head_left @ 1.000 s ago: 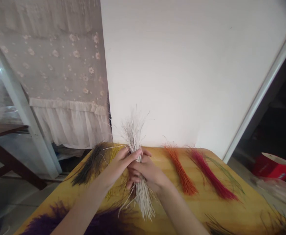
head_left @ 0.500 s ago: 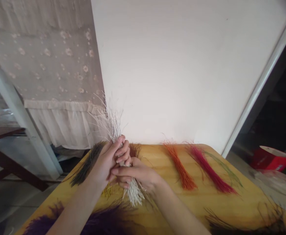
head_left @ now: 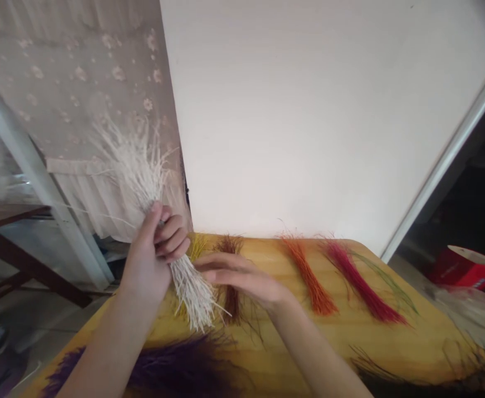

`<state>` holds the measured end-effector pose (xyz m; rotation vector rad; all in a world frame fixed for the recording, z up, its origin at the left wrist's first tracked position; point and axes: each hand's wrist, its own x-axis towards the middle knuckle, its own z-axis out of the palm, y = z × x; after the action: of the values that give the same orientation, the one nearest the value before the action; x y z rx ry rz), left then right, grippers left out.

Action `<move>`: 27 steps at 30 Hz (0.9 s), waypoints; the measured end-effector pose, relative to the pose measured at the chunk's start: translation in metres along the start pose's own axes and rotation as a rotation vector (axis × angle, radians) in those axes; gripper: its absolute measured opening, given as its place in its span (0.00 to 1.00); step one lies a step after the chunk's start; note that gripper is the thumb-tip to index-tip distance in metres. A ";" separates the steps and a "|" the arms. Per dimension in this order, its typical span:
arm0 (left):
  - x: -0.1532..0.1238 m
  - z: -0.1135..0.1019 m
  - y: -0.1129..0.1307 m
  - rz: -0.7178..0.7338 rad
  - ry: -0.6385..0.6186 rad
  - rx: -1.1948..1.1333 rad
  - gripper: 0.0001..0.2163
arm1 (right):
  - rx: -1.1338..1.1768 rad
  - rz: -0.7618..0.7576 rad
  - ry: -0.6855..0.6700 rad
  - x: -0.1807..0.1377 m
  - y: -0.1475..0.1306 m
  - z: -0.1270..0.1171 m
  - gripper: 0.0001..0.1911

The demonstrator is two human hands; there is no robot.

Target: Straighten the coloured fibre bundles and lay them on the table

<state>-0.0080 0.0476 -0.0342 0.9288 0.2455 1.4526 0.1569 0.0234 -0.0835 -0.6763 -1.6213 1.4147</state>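
Left hand (head_left: 153,260) clamped round the white fibre bundle (head_left: 136,171), tilted above the tabletop (head_left: 391,342)
Strands look light, springy and prone to slipping out, so a firm mid-length grip suits; right hand (head_left: 238,276) open, empty, low over the tabletop

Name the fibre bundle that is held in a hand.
The white fibre bundle, in the left hand's grip; the orange bundle, red bundle and brown bundle lie on the table.
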 end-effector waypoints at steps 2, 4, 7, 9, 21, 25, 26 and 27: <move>0.001 -0.001 0.008 0.028 0.057 -0.045 0.16 | -0.039 -0.045 0.039 -0.002 -0.003 -0.003 0.14; 0.001 -0.002 0.018 0.035 0.107 -0.091 0.19 | -0.112 -0.055 0.096 -0.007 -0.011 -0.005 0.13; 0.000 -0.006 0.034 0.044 0.138 -0.151 0.20 | -0.324 -0.080 0.213 -0.018 -0.029 -0.015 0.10; -0.001 -0.011 0.046 0.082 0.138 -0.147 0.19 | -0.467 -0.115 0.339 -0.024 -0.037 -0.029 0.10; -0.006 -0.025 0.075 0.159 0.114 0.022 0.19 | -1.027 0.555 0.797 -0.006 0.084 -0.129 0.14; -0.007 -0.030 0.079 0.146 0.133 0.070 0.19 | -1.220 0.688 0.788 -0.009 0.106 -0.121 0.15; -0.007 -0.032 0.081 0.143 0.141 0.069 0.19 | -1.263 0.700 0.782 -0.009 0.108 -0.119 0.15; -0.007 -0.033 0.083 0.144 0.149 0.064 0.18 | -1.301 0.707 0.774 -0.009 0.110 -0.118 0.14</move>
<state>-0.0922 0.0417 -0.0035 0.9060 0.3426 1.6577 0.2487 0.0988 -0.1933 -2.3437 -1.5024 0.1327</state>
